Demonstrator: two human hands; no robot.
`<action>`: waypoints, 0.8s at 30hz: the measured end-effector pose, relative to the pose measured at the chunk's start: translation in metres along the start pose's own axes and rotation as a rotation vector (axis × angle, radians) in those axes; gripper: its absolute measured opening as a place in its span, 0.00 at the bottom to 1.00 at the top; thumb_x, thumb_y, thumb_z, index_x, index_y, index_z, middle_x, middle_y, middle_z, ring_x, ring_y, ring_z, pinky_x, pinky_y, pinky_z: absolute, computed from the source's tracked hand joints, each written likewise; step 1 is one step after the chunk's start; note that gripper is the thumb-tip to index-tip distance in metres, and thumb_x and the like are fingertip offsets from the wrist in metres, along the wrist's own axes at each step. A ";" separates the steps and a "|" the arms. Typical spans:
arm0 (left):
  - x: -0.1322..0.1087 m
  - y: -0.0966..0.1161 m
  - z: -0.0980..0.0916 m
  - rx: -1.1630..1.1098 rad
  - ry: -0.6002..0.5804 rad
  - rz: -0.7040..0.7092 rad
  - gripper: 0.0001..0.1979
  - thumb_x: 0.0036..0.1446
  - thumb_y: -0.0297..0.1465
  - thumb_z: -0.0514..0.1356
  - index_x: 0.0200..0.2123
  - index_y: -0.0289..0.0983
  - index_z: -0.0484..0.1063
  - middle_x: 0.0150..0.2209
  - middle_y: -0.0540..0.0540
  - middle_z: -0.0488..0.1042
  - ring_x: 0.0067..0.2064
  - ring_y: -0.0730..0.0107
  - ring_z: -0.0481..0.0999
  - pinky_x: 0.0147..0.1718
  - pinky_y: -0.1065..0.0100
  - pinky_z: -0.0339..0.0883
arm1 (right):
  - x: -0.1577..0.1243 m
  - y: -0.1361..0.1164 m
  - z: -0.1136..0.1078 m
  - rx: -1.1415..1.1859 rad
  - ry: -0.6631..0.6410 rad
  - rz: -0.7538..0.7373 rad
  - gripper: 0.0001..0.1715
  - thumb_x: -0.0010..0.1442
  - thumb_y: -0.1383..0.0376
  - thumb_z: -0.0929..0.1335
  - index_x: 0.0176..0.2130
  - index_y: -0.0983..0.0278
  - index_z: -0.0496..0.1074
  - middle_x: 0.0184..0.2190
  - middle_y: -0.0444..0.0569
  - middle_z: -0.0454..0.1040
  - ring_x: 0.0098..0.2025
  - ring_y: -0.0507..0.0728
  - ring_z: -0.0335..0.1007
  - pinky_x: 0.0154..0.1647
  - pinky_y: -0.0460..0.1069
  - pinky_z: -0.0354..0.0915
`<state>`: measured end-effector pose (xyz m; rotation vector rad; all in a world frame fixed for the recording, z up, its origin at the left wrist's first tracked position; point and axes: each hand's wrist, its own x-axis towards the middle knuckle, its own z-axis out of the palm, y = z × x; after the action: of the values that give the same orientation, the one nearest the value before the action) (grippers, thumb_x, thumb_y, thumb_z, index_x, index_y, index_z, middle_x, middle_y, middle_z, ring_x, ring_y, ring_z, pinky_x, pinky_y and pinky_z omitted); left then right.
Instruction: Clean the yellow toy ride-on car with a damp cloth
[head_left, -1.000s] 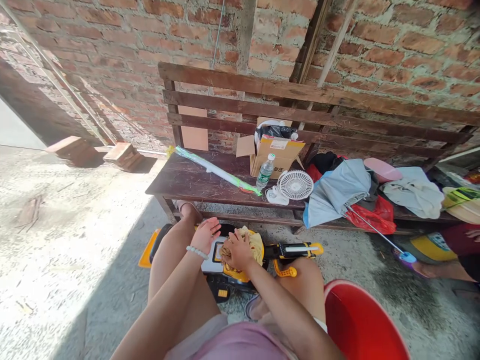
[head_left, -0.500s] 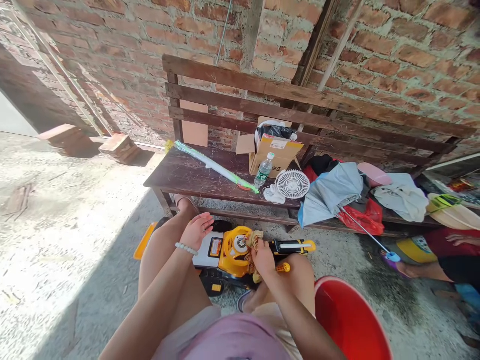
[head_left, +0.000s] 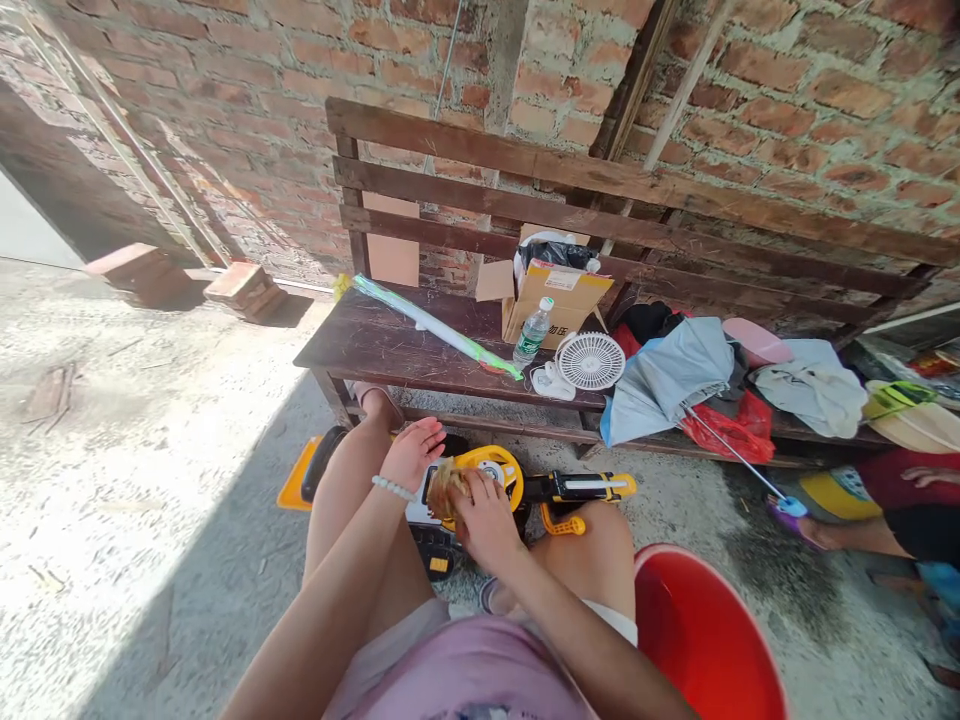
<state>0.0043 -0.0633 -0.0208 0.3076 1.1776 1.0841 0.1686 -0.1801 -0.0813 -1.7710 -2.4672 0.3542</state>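
Between my knees stands a yellow, black and white ride-on toy vehicle (head_left: 517, 468) with a yellow steering wheel. My right hand (head_left: 486, 515) is closed on a crumpled brownish cloth (head_left: 448, 488), pressing it against the toy just left of the wheel. Over the toy's left part hovers my left hand (head_left: 411, 455), palm turned up and fingers stretched out, with nothing in it. A beaded bracelet (head_left: 393, 488) circles that wrist. The cloth hides part of the toy's white panel.
A wooden bench (head_left: 315, 345) ahead bears a cardboard box (head_left: 551, 300), a water bottle (head_left: 532, 332), a small fan (head_left: 590, 360) and a folded umbrella (head_left: 667, 375). A red bucket (head_left: 705, 640) stands by my right knee. Another person's leg (head_left: 847, 535) is at far right.
My right hand has moved left with the cloth, from the steering wheel's right side to its left. My left hand has shifted slightly right and stays open.
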 end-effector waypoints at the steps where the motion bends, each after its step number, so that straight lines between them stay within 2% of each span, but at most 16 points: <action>1: 0.000 0.000 0.002 -0.002 0.002 -0.004 0.05 0.65 0.25 0.61 0.39 0.39 0.78 0.46 0.40 0.83 0.47 0.65 0.84 0.54 0.60 0.75 | 0.012 -0.002 0.004 -0.011 -0.018 -0.010 0.29 0.70 0.64 0.69 0.68 0.56 0.71 0.76 0.59 0.61 0.77 0.70 0.53 0.74 0.70 0.56; 4: 0.002 0.000 0.009 -0.010 0.012 -0.002 0.05 0.63 0.24 0.62 0.39 0.38 0.77 0.44 0.41 0.83 0.45 0.66 0.84 0.50 0.63 0.76 | 0.038 -0.004 0.024 -0.081 -0.139 0.014 0.24 0.72 0.61 0.67 0.65 0.58 0.75 0.77 0.57 0.59 0.78 0.72 0.50 0.74 0.74 0.52; 7: 0.004 -0.001 0.011 -0.024 0.007 0.018 0.06 0.63 0.23 0.61 0.39 0.37 0.77 0.44 0.41 0.83 0.42 0.68 0.83 0.46 0.66 0.76 | 0.037 0.004 0.041 -0.142 -0.176 -0.034 0.21 0.74 0.62 0.65 0.62 0.59 0.77 0.77 0.56 0.60 0.77 0.72 0.54 0.74 0.72 0.55; 11: 0.006 0.001 0.007 -0.041 0.010 0.072 0.06 0.63 0.24 0.61 0.41 0.37 0.77 0.43 0.42 0.83 0.41 0.69 0.83 0.44 0.67 0.76 | -0.006 0.022 0.046 -0.117 -0.191 -0.145 0.21 0.73 0.68 0.64 0.58 0.58 0.80 0.74 0.53 0.66 0.73 0.68 0.60 0.70 0.66 0.63; 13: 0.005 0.005 0.003 -0.035 0.001 0.087 0.06 0.62 0.26 0.62 0.42 0.38 0.77 0.45 0.41 0.83 0.44 0.67 0.84 0.46 0.66 0.77 | -0.034 0.033 0.043 -0.092 -0.202 -0.088 0.20 0.72 0.70 0.65 0.56 0.57 0.80 0.72 0.51 0.69 0.72 0.67 0.61 0.66 0.63 0.67; 16: 0.003 0.009 -0.003 -0.021 -0.008 0.081 0.07 0.60 0.27 0.64 0.43 0.38 0.77 0.47 0.39 0.83 0.48 0.62 0.84 0.50 0.62 0.77 | -0.070 0.051 0.036 -0.013 -0.215 0.077 0.23 0.68 0.73 0.66 0.55 0.55 0.81 0.69 0.49 0.72 0.69 0.65 0.65 0.62 0.59 0.70; 18: 0.000 0.008 -0.004 -0.015 0.003 0.066 0.07 0.59 0.27 0.65 0.42 0.38 0.77 0.48 0.38 0.83 0.49 0.61 0.84 0.51 0.61 0.77 | -0.084 0.064 0.028 0.079 -0.183 0.193 0.27 0.62 0.75 0.67 0.55 0.56 0.81 0.66 0.51 0.75 0.65 0.64 0.70 0.62 0.57 0.71; 20: -0.001 0.004 -0.002 -0.001 0.025 0.054 0.06 0.60 0.27 0.66 0.42 0.37 0.78 0.48 0.38 0.83 0.48 0.61 0.85 0.51 0.61 0.76 | -0.086 0.076 0.016 0.154 -0.089 0.278 0.30 0.59 0.75 0.67 0.57 0.57 0.81 0.63 0.52 0.76 0.61 0.63 0.72 0.64 0.57 0.70; 22: -0.002 -0.001 0.001 0.028 0.032 0.040 0.05 0.60 0.26 0.65 0.41 0.37 0.78 0.47 0.38 0.83 0.47 0.62 0.84 0.51 0.61 0.75 | -0.077 0.084 0.001 0.182 0.049 0.309 0.31 0.59 0.74 0.66 0.58 0.57 0.81 0.64 0.54 0.74 0.62 0.64 0.71 0.66 0.60 0.69; 24: -0.004 -0.008 0.004 0.083 0.017 0.025 0.04 0.61 0.25 0.64 0.40 0.37 0.78 0.47 0.38 0.83 0.48 0.62 0.84 0.51 0.61 0.75 | -0.055 0.086 -0.014 0.182 0.188 0.291 0.31 0.61 0.71 0.66 0.60 0.57 0.80 0.68 0.55 0.71 0.65 0.67 0.68 0.69 0.63 0.66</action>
<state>0.0120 -0.0690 -0.0230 0.3785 1.2391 1.0628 0.2689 -0.2037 -0.0840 -1.9837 -1.9871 0.3976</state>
